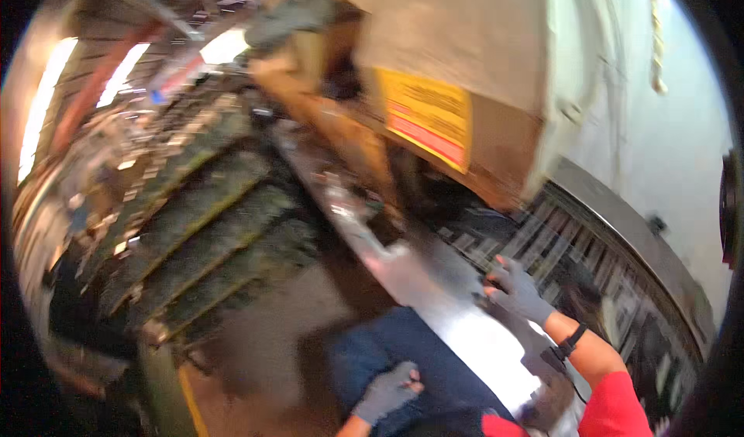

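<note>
My right hand [521, 291], in a grey glove with bare fingertips, reaches over the right edge of a shiny metal worktop [453, 313]. Its fingers are apart and bent, and I make out nothing between them. Lower down, my left hand [391, 393] wears a matching glove and lies against the dark blue cloth [368, 348] over my leg. Those fingers are curled in; whatever they hold, if anything, is hidden. The whole picture is smeared by motion.
A large beige machine [457, 26] with a yellow label [426, 115] stands ahead above the worktop. Dark stacked racks [209, 228] fill the left side. Slatted grey parts [573, 243] lie right of my right hand, beside a pale wall [666, 142].
</note>
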The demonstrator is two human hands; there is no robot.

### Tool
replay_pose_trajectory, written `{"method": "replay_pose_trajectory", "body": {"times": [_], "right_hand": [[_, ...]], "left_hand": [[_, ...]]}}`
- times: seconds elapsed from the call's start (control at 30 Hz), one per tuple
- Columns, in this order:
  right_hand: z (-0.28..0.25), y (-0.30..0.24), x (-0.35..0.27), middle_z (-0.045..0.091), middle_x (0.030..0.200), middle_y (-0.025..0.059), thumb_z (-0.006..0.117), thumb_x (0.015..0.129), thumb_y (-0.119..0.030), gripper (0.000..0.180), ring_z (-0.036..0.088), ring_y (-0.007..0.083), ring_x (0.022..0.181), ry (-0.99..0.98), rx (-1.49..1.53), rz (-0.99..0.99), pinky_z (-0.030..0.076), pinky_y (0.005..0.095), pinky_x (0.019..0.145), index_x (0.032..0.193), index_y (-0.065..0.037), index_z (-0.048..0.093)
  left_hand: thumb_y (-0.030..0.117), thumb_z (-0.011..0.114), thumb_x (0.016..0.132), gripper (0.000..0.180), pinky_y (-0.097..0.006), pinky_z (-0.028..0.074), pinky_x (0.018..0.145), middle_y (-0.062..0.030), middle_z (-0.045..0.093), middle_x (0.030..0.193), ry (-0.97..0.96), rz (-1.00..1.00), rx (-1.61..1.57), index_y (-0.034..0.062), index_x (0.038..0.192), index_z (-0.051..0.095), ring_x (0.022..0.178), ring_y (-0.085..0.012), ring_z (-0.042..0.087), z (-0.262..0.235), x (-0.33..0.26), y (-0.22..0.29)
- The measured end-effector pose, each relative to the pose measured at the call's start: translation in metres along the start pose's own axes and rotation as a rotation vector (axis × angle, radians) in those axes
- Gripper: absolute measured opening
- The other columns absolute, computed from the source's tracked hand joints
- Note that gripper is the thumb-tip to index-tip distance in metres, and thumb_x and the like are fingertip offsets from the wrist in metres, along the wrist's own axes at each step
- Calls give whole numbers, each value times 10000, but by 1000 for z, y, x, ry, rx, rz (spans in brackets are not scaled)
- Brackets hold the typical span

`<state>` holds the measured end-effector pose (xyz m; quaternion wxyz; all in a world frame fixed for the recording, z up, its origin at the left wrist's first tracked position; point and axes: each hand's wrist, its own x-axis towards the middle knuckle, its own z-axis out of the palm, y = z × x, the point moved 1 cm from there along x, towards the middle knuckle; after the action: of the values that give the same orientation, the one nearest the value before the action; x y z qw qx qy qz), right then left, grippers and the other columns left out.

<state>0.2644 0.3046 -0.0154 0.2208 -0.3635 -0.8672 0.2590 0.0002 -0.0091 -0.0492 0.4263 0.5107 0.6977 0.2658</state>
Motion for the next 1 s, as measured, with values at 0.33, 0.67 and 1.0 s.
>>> {"method": "replay_pose_trajectory", "body": {"times": [0.33,0.67,1.0], "right_hand": [[32,68,102,569,1180,233,896,691,-287,647,541,463,1196,-49,-518,-76,418,585,1048,1224,-104,577],[-46,-162,-34,772,978,45,825,868,-218,297,698,154,960,-488,497,-28,535,317,896,1102,-39,786],[-34,-151,36,714,1082,195,714,987,-371,741,761,306,913,-648,954,213,627,399,780,1574,-26,421]], "left_hand": [[282,662,922,195,-464,519,711,-124,603,864,262,356,55,144,1010,556,800,-346,647,-6,-41,38],[405,808,901,858,-433,415,1189,-186,531,1481,328,519,25,131,1597,386,1408,-334,513,1,-20,47],[373,779,970,550,-380,482,1085,-142,690,1350,231,65,-827,39,1386,643,1259,-254,628,1,-29,46]]}}
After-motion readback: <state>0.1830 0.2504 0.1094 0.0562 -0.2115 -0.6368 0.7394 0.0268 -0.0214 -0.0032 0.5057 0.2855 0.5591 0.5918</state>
